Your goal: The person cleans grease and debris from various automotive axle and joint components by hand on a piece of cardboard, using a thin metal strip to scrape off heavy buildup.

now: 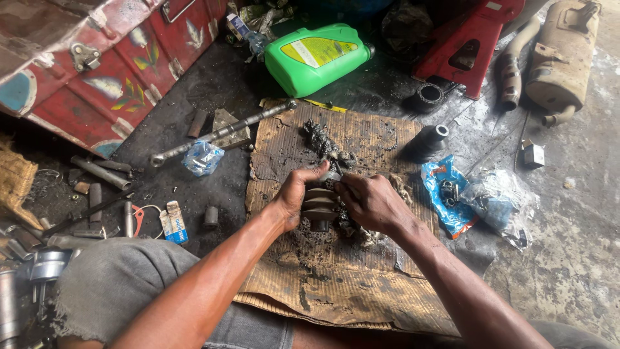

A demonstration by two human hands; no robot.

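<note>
Both hands on a greasy part, over cardboard.

I see my left hand [292,197] with its grip closed round the dark ribbed metal part [321,205]; my right hand [369,201] pinches its top, above the oil-stained cardboard sheet [336,284], green plastic jug [316,55] well beyond.

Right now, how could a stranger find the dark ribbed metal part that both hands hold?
Find the greasy cardboard sheet on the floor. At its middle, the left hand and right hand grip the ribbed metal part. Unlike the smooth black cylinder nearby, it has stacked ridges.
</note>
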